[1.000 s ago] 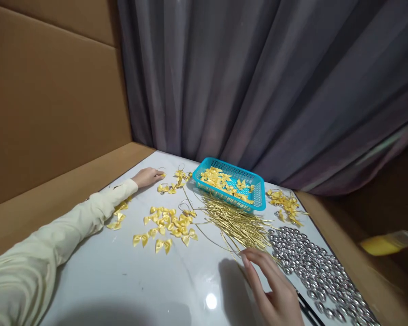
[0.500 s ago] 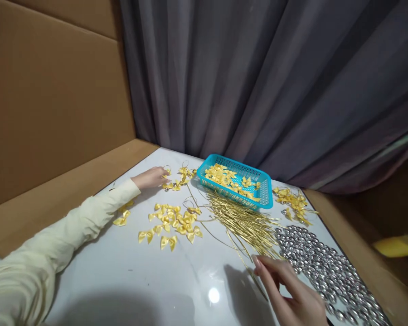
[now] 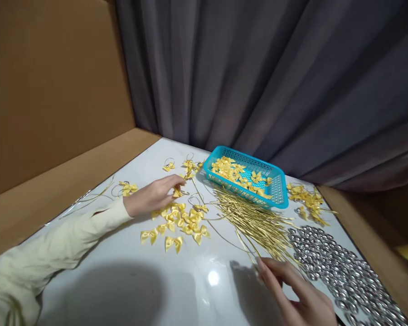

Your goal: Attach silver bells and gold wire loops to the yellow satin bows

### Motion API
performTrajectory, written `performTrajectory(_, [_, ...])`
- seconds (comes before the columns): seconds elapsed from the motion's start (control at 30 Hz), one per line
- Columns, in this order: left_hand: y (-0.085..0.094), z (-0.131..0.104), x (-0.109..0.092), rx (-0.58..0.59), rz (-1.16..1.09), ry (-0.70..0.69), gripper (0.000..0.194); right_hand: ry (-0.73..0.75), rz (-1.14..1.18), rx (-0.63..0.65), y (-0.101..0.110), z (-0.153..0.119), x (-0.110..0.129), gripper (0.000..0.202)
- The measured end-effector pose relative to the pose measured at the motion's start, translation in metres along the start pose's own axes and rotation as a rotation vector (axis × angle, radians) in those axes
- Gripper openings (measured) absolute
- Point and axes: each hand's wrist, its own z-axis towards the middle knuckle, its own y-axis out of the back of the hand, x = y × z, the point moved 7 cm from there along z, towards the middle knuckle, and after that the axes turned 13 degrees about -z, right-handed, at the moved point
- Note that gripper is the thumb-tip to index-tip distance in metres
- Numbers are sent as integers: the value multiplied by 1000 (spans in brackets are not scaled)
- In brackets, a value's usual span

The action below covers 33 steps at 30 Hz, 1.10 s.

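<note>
My left hand (image 3: 156,194) reaches in from the left over the white table, fingers curled together. A yellow ribbon bow (image 3: 178,193) with a thin loop shows just beneath its fingertips and appears held. Closer to me lie several loose yellow bows (image 3: 172,244). My right hand (image 3: 297,290), at lower right, has thumb and forefinger pinched at the end of a gold twist tie (image 3: 246,246). Beyond it spreads a pile of gold twist ties (image 3: 258,222). Small shiny silver beads (image 3: 343,267) cover the table's right side.
At the back stands a turquoise plastic basket (image 3: 284,190) holding yellow bows. Bows with loops (image 3: 169,165) lie left of it, and another cluster of bows (image 3: 308,201) lies to its right. A grey curtain (image 3: 224,68) hangs behind; a cardboard wall (image 3: 54,90) rises at left.
My left hand has drawn back toward me and slightly right, from the looped bows toward the loose ones, a bow moving with it. The right hand keeps its pinch; the view has shifted slightly.
</note>
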Motion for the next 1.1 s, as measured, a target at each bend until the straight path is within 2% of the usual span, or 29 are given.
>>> performTrajectory(0.13, [2,-8,-51,-57,-47,-345,44,309,-46,132,-8,27,49,12])
performTrajectory(0.23, [5,-17,-76,-132,-53,-537,51,431,-23,70,-8,48,86,15])
performTrajectory(0.3, [9,-21,-85,-176,-104,-579,56,494,-5,7,-10,56,105,17])
performTrajectory(0.4, [14,-23,-89,-204,-299,-536,64,562,19,-53,-15,59,123,17])
performTrajectory(0.57, [10,-17,-80,-185,-778,-271,63,643,13,-147,-13,51,137,20])
performTrajectory(0.67, [7,-16,-81,-192,-940,-212,60,712,-35,-163,-9,47,144,20])
performTrajectory(0.87, [2,-14,-84,-146,-1021,-138,57,765,-111,-175,-6,44,151,20])
performTrajectory(0.97, [1,-13,-83,-139,-1031,-106,49,765,-117,-175,-4,46,152,20])
performTrajectory(1.1, [2,-14,-85,-123,-1039,-134,47,776,-128,-192,-2,47,150,18])
